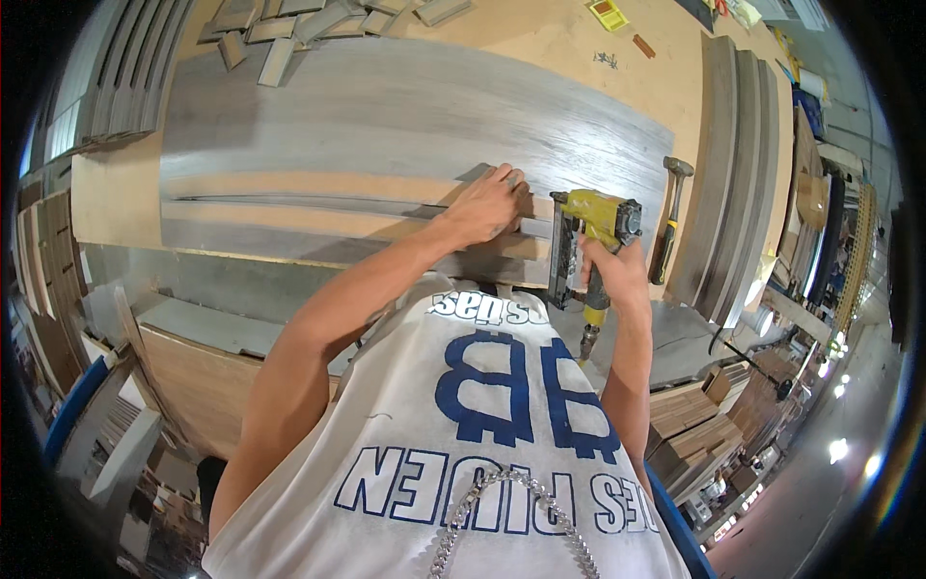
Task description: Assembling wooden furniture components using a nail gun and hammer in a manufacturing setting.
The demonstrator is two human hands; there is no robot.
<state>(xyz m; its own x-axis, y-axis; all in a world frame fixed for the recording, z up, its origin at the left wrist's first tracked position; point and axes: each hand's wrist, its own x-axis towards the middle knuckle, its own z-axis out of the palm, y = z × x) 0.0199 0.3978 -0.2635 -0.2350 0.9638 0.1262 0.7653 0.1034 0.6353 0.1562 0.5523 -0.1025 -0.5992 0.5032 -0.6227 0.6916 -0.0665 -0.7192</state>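
My right hand point(620, 273) is wrapped round the handle of a yellow and black nail gun point(590, 207). An air hose fitting hangs from the handle's lower end. The gun stands upright near the right end of long, narrow wood strips point(338, 228), which lie on a large grey wood-grain panel point(386, 116). Bent over those strips, my left hand point(489, 205) has its fingers curled and pressed down, just left of the gun. A short grey piece point(535, 228) shows between the left hand and the gun. The left fingertips are partly hidden.
A hammer point(670, 212) lies right of the nail gun, beside stacked grey boards point(738, 174). Small grey offcuts point(323, 21) are piled at the far left, more boards point(125, 77) beyond them. A yellow box point(608, 13) sits on the far side of the table point(521, 48).
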